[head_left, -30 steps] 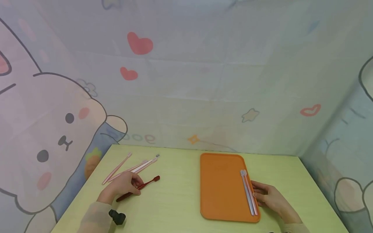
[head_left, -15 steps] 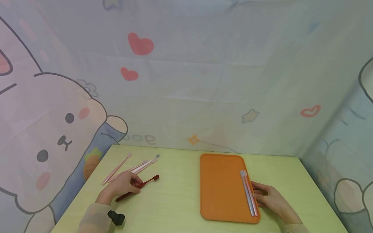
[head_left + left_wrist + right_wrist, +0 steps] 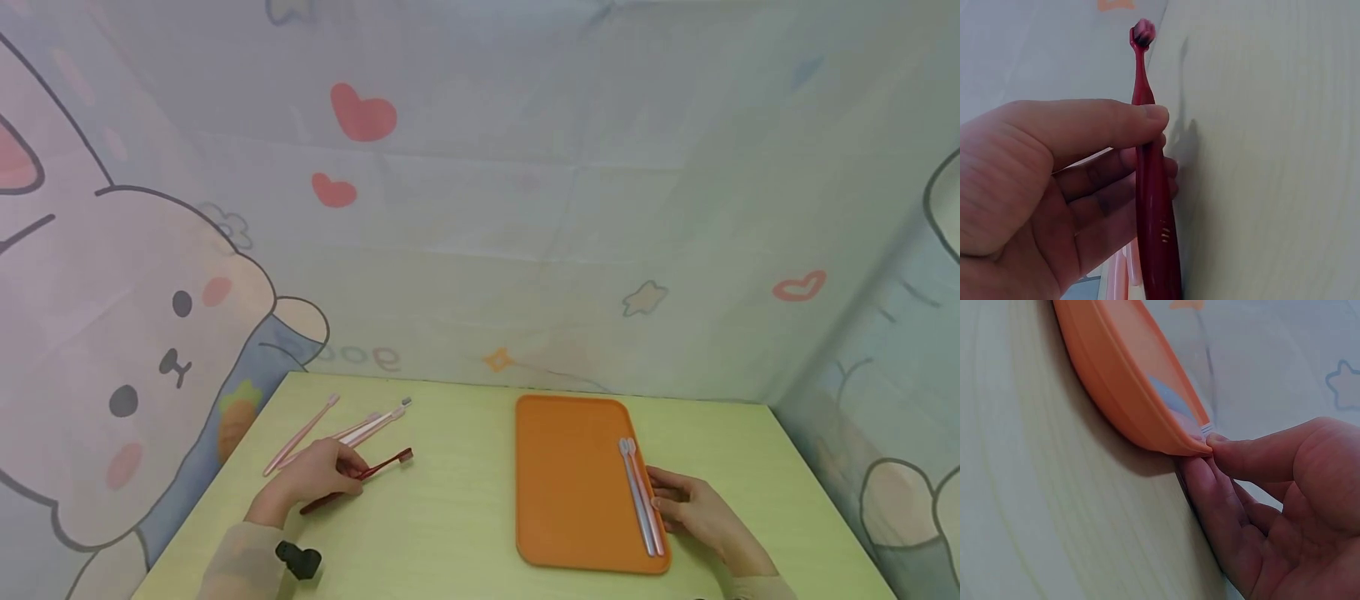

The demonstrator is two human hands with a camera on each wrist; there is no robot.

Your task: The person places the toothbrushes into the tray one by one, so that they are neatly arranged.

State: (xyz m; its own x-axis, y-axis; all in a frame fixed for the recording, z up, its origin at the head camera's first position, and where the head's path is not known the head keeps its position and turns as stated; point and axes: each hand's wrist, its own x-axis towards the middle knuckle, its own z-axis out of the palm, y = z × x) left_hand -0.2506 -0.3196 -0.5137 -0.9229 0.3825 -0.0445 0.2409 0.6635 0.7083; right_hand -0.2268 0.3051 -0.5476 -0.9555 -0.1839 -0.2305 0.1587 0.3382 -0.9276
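Note:
My left hand pinches a dark red toothbrush between thumb and fingers, its head pointing up and away. In the left wrist view the brush stands a little off the table, its shadow beside it. My right hand grips the right rim of an orange tray, thumb on top and fingers beneath, as the right wrist view shows. Inside the tray, along that rim, lie a grey-blue toothbrush and a pink toothbrush side by side.
Behind my left hand lie several pink and white toothbrushes, partly overlapping, with one pink toothbrush apart at the left. A black device sits at my left wrist. A printed cloth stands behind the yellow-green table.
The red toothbrush has turned about its length in my left hand, so its bristles now show facing downward. My right hand and the tray have stayed in place.

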